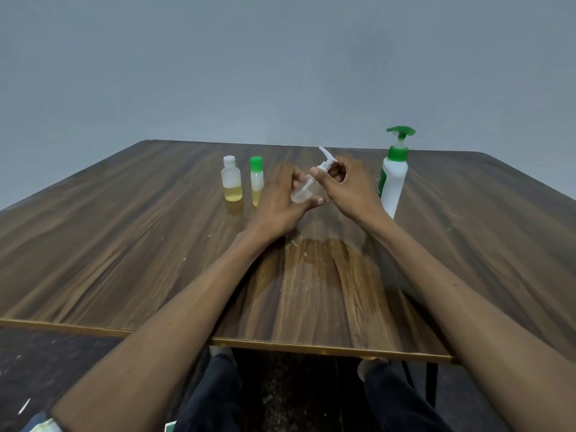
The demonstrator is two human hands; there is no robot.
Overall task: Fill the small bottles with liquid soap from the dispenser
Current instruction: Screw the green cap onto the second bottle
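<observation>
Leftmost, two small bottles: white-capped bottle [232, 182] and green-capped bottle [256, 180], each part-filled with yellow soap, upright on the table [124, 244]. Centre: left hand [280, 194] wraps the clear pump bottle [307, 188], tilted; right hand [346, 182] pinches its pump top [325, 160], best twisted squarely, body steadied. Right: dispenser [394, 179], upright, just beside the right hand.

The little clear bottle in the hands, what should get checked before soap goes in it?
1. Left hand grips the clear bottle: ok.
2. Right hand pinches its white pump top: ok.
3. Pump top off: not ok, still on.
4. Clear bottle empty: ok, no yellow liquid seen.
5. Soap dispenser upright on the table: ok.
6. Soap left in the dispenser: cannot tell.
</observation>
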